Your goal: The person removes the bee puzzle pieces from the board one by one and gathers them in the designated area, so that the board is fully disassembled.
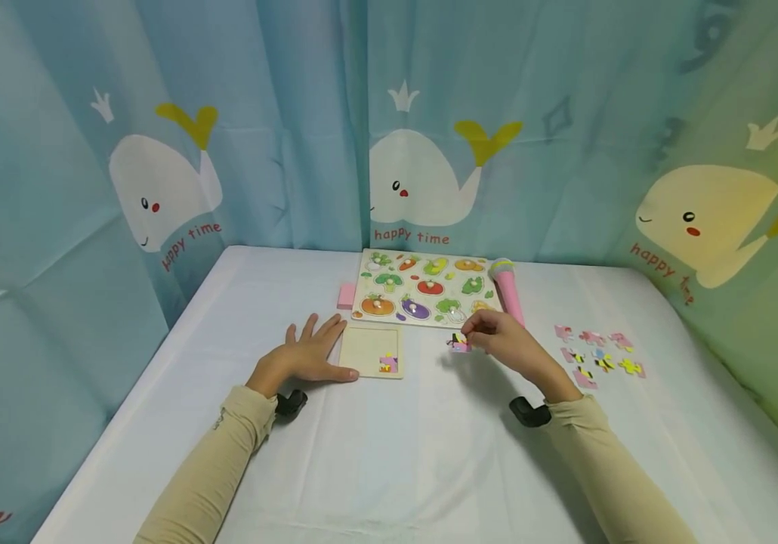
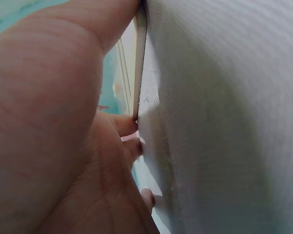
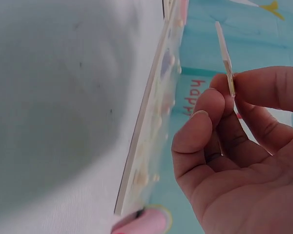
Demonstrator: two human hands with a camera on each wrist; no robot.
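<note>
My left hand rests with fingers spread against the left side of a square wooden puzzle tray, its thumb along the near left corner. One pink jigsaw piece lies in the tray's near right corner. To the right of the tray, above the table, my right hand pinches another jigsaw piece, pink with black and yellow, between thumb and fingertips. Seen in the right wrist view, that piece is almost edge-on. The left wrist view shows the tray's side edge by the fingers.
Several loose jigsaw pieces lie at the right. Behind the tray is a vegetable peg board, with a pink toy microphone at its right and a pink block at its left. A whale-print curtain encloses the table.
</note>
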